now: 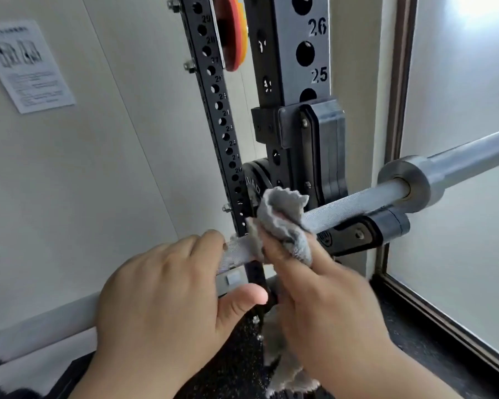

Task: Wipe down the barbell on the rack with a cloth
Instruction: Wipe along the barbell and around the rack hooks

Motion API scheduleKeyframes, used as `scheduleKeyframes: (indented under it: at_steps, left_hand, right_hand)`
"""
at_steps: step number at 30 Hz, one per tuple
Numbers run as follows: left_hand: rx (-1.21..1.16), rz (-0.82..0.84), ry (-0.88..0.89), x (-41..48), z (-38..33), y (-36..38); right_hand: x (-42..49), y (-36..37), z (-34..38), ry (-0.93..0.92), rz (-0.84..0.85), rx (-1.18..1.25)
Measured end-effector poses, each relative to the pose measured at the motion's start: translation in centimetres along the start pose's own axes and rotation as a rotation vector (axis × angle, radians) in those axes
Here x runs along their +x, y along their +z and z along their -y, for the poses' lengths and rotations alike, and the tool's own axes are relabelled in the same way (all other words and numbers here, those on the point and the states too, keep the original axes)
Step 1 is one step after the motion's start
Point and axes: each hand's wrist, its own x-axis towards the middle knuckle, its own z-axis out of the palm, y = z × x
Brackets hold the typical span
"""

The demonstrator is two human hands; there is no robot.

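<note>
A steel barbell [355, 201] runs from lower left to upper right and rests in a black hook of the rack [366, 231]. Its collar and sleeve [412, 185] stick out to the right. A grey cloth [283, 217] is wrapped over the knurled shaft just left of the hook. My right hand [326, 306] grips this cloth around the bar, and a loose end hangs below my wrist. My left hand [162, 295] is closed around the bare shaft right beside it, to the left.
The black rack upright [311, 56] with numbered holes stands behind the bar, with a thinner perforated post [213, 90] to its left. An orange-red plate [234, 33] hangs up high. A white wall carries a paper notice [26, 64]. A frosted window [467, 110] fills the right side.
</note>
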Motion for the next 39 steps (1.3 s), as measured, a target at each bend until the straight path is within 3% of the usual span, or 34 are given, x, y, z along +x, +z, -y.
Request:
scheduleKeyframes:
  at_steps: [4,9,14,19,23,26,29,33,37,39]
  left_hand:
    - [0.058,-0.019,-0.046,0.0,-0.7,-0.3]
    - [0.031,0.030,-0.138,-0.1,-1.6,-0.6]
    - [0.051,0.036,-0.191,0.1,-1.7,-0.5]
    - [0.098,0.013,-0.269,1.3,-1.9,-0.8]
    - [0.137,0.116,-0.275,1.9,-1.8,-0.8]
    - [-0.001,0.180,-0.270,3.0,-0.8,-1.0]
    - [-0.119,0.306,-0.284,3.9,-0.1,-1.0]
    - [-0.059,0.211,-0.208,2.7,-0.4,-1.4]
    - [0.039,0.104,-0.160,1.2,-0.5,-1.1]
    - [0.094,0.114,-0.128,0.7,-0.7,-0.6]
  right_hand:
    - [0.2,-0.2,-2.1,0.143,-0.121,-0.070]
    - [-0.5,1.2,-0.1,-0.077,-0.016,0.072]
    - [0.2,-0.5,-2.2,0.143,-0.069,-0.082]
    - [-0.1,1.5,1.2,-0.047,0.005,0.066]
    - [0.1,0.2,-1.0,-0.029,0.086,-0.129]
    - [0.0,-0.2,-2.4,0.142,-0.059,-0.146]
    - [-1.0,1.8,-0.4,0.046,-0.059,-0.105]
    - [-1.6,2.1,-0.2,-0.093,0.012,-0.053]
    - [-1.2,0.9,-2.6,0.124,-0.106,-0.078]
    - [-1.4,1.5,-1.5,0.101,-0.139,-0.032]
